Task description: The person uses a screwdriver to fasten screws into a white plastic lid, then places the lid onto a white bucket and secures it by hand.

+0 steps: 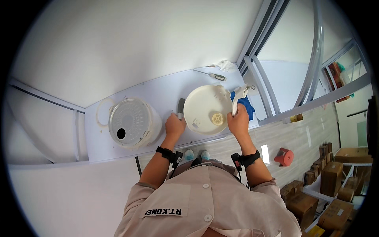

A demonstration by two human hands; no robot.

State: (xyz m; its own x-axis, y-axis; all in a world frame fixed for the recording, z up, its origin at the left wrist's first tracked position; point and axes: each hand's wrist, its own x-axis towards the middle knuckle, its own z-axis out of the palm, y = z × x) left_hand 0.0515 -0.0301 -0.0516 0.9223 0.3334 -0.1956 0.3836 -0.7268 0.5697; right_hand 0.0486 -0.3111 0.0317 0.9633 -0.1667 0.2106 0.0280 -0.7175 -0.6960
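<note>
In front of me lies a shallow, round cream-white plastic shell. A yellowish spoked disc sits inside it near the right edge. My right hand is closed on a curved white plastic handle piece at the shell's right side; I cannot tell whether the two are joined. My left hand is closed around the near end of a small tool with a grey, rounded upper part, just left of the shell. What kind of tool it is does not show clearly.
Left on the white table stands a round white tub with a greyish top and a dark hole; a thin cream ring lies beside it. Farther back are a screwdriver and white cloth. Blue cloth lies right.
</note>
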